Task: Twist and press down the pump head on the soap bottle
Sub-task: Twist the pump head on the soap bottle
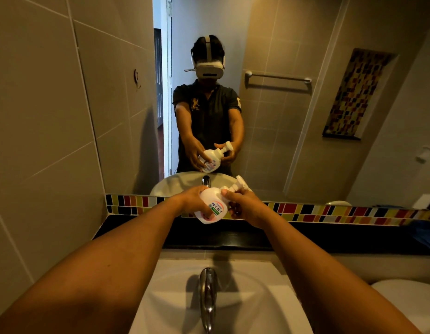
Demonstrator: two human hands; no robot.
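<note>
Nearest, a chrome tap [207, 297] rose over the white basin [269, 307]. Beyond it, above the black worktop [305, 233], the left hand [192, 200] wrapped the tilted white soap bottle [212, 206] (label facing up). The right hand [245, 207] closed its grip about the neck, with the pump head [239, 183] just beyond, before the mirror [305, 104].

The desk [233, 233] is a black counter ledge running left to right below the mirror. Its far edge meets a strip of multicoloured tiles [329, 213]. Below its near edge a white basin [269, 297] is mounted, with a chrome tap [208, 295] at its centre. At the far right end of the desk lies a blue item [426, 233], only partly in view.
</note>
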